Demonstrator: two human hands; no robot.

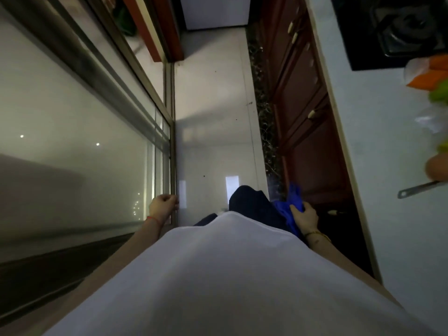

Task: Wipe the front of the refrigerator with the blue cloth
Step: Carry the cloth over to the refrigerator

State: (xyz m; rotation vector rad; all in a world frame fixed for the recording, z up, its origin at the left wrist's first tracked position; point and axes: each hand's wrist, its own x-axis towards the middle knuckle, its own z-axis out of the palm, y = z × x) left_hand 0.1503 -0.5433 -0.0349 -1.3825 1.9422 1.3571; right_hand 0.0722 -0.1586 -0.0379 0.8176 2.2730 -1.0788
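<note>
The blue cloth (289, 204) hangs bunched at my right side, gripped by my right hand (306, 216), which wears a gold bracelet. My left hand (163, 204) is curled shut with nothing in it, close to the metal edge of the glass sliding door (171, 146). At the far end of the narrow floor stands a white appliance (215, 12) that may be the refrigerator, well away from both hands. My white shirt and dark trousers fill the lower middle of the view.
Reddish wooden cabinets (305, 93) with small handles run along the right under a pale countertop (378, 132). On the countertop are a black gas hob (397, 27), bags of vegetables (434, 76) and a metal utensil handle (417, 190) jutting over the edge. White floor tiles (213, 105) lead ahead.
</note>
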